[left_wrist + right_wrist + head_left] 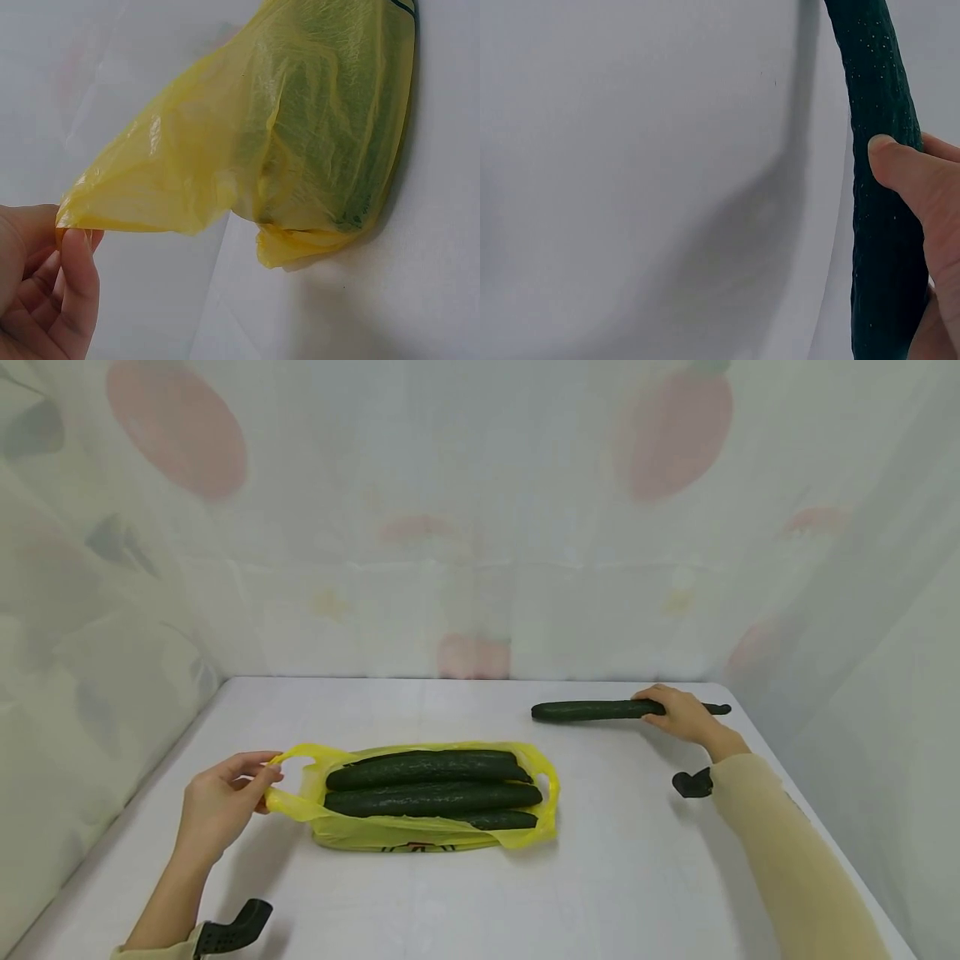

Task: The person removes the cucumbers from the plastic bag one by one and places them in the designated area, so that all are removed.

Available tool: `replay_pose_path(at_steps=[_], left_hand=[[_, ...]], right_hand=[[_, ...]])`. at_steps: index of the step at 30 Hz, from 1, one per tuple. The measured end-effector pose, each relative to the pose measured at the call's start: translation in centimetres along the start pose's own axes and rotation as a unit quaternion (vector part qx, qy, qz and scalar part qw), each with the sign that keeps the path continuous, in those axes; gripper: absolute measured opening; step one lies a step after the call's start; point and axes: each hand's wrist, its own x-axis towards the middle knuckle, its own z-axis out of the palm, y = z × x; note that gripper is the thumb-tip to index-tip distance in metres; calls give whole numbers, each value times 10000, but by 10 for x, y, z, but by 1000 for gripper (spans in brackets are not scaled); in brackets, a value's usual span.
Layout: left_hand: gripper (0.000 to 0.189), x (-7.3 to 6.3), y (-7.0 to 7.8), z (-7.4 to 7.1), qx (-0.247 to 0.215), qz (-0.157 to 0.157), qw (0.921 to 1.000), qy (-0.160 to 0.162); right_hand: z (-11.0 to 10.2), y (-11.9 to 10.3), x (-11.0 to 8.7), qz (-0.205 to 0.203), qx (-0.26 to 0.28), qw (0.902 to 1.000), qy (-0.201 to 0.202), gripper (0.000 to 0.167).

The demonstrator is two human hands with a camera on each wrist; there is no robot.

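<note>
Beige sleeve (795,852) is sitting nearest, lower right. Right hand (681,717) is gripping a loose cucumber (592,711), fingers curled round it, at table's (615,885) far right. Left hand (220,802) is pinching yellow plastic bag's (360,837) handle. Three-plus bagged cucumbers (435,798) are lying inside, one's sitting out; loading or unloading, can't tell.

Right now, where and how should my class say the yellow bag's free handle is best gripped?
Probably pinch the free handle by its outer edge, coming from the right: its loop gapes on that side, while the left hand pinches the opposite handle.
</note>
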Motion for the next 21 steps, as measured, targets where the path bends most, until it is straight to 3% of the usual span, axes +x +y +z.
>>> replay_pose_path(at_steps=[5,12,21], left_hand=[[26,0,-1,0,-15,30,10000,30],[26,-1,-2,0,-26,-15,10000,9],[26,-1,-2,0,18,-48,10000,-5]], right_hand=[[0,6,0,32,-138,9999,-68,38],[13,13,0,0,-563,9981,257,38],[22,19,0,52,-577,9969,524,38]])
